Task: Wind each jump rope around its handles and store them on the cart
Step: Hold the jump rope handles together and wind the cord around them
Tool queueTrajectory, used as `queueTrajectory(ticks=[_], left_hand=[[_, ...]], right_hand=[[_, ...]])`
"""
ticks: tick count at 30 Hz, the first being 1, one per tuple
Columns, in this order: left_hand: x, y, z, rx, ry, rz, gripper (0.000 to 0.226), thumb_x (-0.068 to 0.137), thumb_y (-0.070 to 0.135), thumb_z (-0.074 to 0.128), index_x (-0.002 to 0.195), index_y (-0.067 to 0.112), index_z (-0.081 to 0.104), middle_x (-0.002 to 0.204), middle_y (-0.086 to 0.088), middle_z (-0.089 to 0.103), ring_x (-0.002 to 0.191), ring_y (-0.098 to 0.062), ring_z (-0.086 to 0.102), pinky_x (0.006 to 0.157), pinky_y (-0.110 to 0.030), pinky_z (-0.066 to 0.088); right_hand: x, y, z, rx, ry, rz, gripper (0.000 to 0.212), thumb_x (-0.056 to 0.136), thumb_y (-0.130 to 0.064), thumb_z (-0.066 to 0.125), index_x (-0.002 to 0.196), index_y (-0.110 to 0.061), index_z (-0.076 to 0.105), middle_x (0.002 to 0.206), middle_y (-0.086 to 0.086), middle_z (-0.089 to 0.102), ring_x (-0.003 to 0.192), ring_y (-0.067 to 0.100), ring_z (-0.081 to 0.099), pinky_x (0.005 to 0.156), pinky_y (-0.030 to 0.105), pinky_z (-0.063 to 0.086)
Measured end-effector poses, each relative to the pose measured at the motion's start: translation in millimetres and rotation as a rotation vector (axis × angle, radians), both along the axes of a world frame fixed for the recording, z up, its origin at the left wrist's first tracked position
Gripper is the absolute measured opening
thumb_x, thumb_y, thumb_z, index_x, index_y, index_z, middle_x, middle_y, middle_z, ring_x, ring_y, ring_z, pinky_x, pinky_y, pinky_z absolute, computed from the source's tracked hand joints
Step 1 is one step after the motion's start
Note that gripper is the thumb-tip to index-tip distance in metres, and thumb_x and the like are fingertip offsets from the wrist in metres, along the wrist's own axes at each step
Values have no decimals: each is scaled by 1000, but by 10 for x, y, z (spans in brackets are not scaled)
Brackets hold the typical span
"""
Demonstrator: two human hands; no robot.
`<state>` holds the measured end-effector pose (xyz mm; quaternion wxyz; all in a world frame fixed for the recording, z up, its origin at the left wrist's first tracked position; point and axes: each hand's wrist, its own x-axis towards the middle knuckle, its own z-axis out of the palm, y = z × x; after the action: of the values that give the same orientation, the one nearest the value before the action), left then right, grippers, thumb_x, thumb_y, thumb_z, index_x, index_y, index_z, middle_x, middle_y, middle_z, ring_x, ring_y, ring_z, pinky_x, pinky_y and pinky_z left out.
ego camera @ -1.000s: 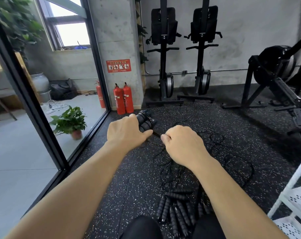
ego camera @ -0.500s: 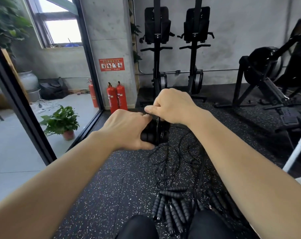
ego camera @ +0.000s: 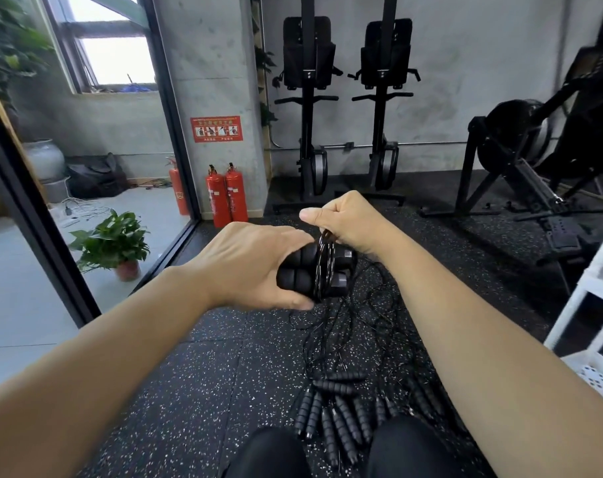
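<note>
My left hand (ego camera: 255, 263) grips a pair of black jump rope handles (ego camera: 303, 270) held side by side, with a few turns of thin black rope (ego camera: 324, 267) wound around their middle. Just above and right of the handles, my right hand (ego camera: 345, 219) pinches that rope, which trails down to the floor. Several more black jump ropes (ego camera: 338, 408) lie in a tangled heap on the speckled rubber floor between my knees. The white cart (ego camera: 590, 305) stands at the right edge, only partly in view.
Two red fire extinguishers (ego camera: 226, 194) stand by a concrete pillar. A potted plant (ego camera: 115, 243) sits behind the glass wall on the left. Black exercise machines (ego camera: 345, 108) line the back wall, and another machine (ego camera: 534, 160) stands at the right.
My right hand has carried the rope up and over the handles, from below right of them to above them, adding turns. My left hand keeps hold of the handles.
</note>
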<state>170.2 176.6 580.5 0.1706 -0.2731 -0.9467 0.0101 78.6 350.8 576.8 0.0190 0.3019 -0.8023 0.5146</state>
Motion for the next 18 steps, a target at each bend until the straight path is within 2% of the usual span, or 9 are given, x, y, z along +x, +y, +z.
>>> queueTrajectory(ticks=[1,3,6,9,11,13,16,18], left_hand=[[12,12,6,11,-15,-4,64,63,80,53,102,30,55,85,16,59,78,-12,60,69,-37,52],[32,32,4,44,-61,-1,69,62,82,53,108,31,57,92,16,62,83,-11,61,74,-38,53],[70,87,3,142,-143,36,70,59,82,61,110,34,58,95,17,65,88,-8,61,80,-37,52],[84,161,-35,211,-243,118,66,56,68,77,109,35,56,92,17,63,87,-8,59,81,-32,47],[76,185,-98,288,-290,153,58,54,56,74,104,34,55,88,15,64,84,-10,60,78,-31,49],[55,198,-147,413,-323,163,47,53,45,71,96,31,57,84,11,65,79,-12,61,74,-31,51],[-8,176,-152,625,-352,180,35,61,21,80,90,25,60,81,5,66,69,-12,58,65,-26,50],[-68,132,-133,684,-363,226,38,66,12,81,98,17,60,85,0,66,69,-12,58,64,-27,50]], right_hand=[[18,1,-6,-8,-42,18,50,89,-31,67,51,-8,45,41,-3,34,36,11,32,47,17,39],[43,16,-36,-27,-160,73,49,91,-28,65,50,-9,48,40,-8,46,34,4,40,43,14,36],[59,54,-126,-88,-356,152,48,93,-29,62,50,-13,46,41,-7,48,34,7,44,41,18,39],[50,47,-264,-178,-474,158,41,92,-32,63,58,-14,49,51,-1,51,44,13,47,47,21,42],[38,15,-359,-291,-603,184,35,93,-33,62,66,-12,53,57,2,52,50,16,50,50,23,42],[52,-12,-426,-404,-702,184,37,99,-24,50,65,-12,58,55,-1,52,46,11,47,45,19,36],[102,-59,-564,-343,-535,1,40,99,-7,35,63,-14,48,48,-4,42,41,8,31,43,20,20],[124,-81,-630,-306,-474,-80,40,102,-16,35,64,-12,45,46,-2,40,35,9,26,39,20,16]])
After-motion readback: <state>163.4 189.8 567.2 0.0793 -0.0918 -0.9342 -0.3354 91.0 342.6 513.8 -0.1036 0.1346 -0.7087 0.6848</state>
